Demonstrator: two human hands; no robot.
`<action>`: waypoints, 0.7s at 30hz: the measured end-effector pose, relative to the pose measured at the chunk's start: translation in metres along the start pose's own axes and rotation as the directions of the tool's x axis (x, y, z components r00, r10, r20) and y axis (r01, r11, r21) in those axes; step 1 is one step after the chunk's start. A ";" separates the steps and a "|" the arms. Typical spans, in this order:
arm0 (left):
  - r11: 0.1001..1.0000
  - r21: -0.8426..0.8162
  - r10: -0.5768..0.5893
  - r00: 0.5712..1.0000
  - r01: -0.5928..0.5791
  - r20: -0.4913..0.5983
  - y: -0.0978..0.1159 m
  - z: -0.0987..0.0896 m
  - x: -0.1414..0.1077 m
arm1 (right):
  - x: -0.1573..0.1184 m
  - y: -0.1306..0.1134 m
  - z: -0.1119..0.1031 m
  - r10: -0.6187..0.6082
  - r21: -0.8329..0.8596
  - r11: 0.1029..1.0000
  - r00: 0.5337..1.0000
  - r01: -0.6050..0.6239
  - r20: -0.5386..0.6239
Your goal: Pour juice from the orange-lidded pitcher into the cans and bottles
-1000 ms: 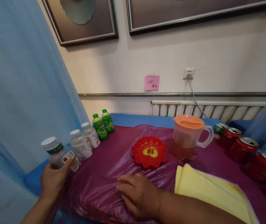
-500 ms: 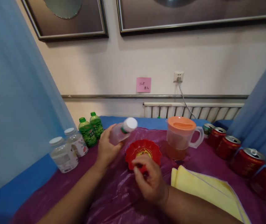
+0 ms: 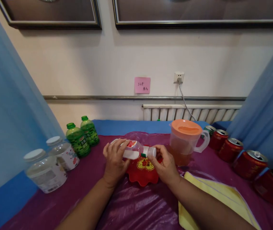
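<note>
1. Bottle (image 3: 132, 154): lies sideways above the dish (image 3: 143, 179), mid-tabletop, white-capped end to the right.
2. Left hand (image 3: 116, 158): wrapped around the bottle's body.
3. Right hand (image 3: 165, 163): thumb and fingers closed at the bottle's capped end.
4. Jug (image 3: 181, 144): orange-lidded, right of the dish, toward the tabletop's (image 3: 113, 127) far edge.
5. Cloth (image 3: 220, 195): yellow, near right corner, partly beneath the right forearm.
6. Jars (image 3: 45, 175) and green bottles (image 3: 79, 140): upright along the left edge.
7. Cans (image 3: 250, 163): row toward the right edge.
</note>
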State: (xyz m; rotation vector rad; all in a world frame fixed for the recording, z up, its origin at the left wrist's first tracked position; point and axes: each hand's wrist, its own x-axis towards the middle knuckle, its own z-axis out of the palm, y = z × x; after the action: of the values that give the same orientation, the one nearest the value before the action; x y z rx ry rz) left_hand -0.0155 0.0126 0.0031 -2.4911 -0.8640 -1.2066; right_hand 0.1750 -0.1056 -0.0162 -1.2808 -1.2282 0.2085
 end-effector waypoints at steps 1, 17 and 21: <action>1.000 0.001 0.006 1.000 -0.006 0.000 0.001 0.000 0.000 | -0.001 0.001 0.000 -0.003 -0.014 1.000 1.000 0.003 -0.002; 1.000 -0.004 -0.024 0.998 0.024 0.054 -0.002 0.005 0.000 | 0.001 0.008 0.002 -0.082 -0.080 0.994 0.997 0.080 -0.013; 1.000 -0.008 -0.023 0.998 0.024 0.059 -0.003 0.006 0.000 | 0.002 0.008 0.001 -0.111 -0.117 0.987 0.994 0.110 -0.003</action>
State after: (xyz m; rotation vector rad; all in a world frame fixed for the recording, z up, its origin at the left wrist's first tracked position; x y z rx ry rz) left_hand -0.0136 0.0180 -0.0008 -2.5417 -0.9072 -1.1520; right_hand 0.1797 -0.1004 -0.0217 -1.3078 -1.3144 0.0513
